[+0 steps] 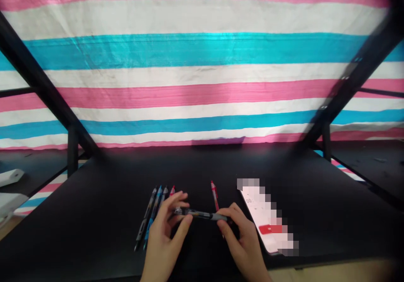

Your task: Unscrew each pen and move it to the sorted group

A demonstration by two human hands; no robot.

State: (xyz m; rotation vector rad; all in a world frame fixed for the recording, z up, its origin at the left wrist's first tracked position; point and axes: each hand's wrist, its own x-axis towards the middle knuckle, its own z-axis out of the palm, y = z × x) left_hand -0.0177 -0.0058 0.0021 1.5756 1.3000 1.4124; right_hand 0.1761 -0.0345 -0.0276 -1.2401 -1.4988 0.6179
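Note:
A pen (202, 214) with a clear barrel and grey grip lies level between my two hands, above the black table. My left hand (167, 225) has its thumb and fingers closed on the pen's dark left end. At the grey right end, my right hand (237, 231) pinches the pen between thumb and fingers; the very tip is hidden. Behind it a red pen (214, 194) lies on the table, partly covered by my right hand. Beside my left hand lie a black pen (145, 219), a blue pen (154, 214), another dark pen (164, 194) and a red-topped pen (172, 190), partly hidden.
A phone (268, 219) with a lit, partly pixelated screen lies right of my right hand. Black frame bars (47, 92) slant up at both sides of the black table (104, 214). Behind hangs a striped pink, white and blue sheet (189, 50). White objects (11, 204) sit at far left.

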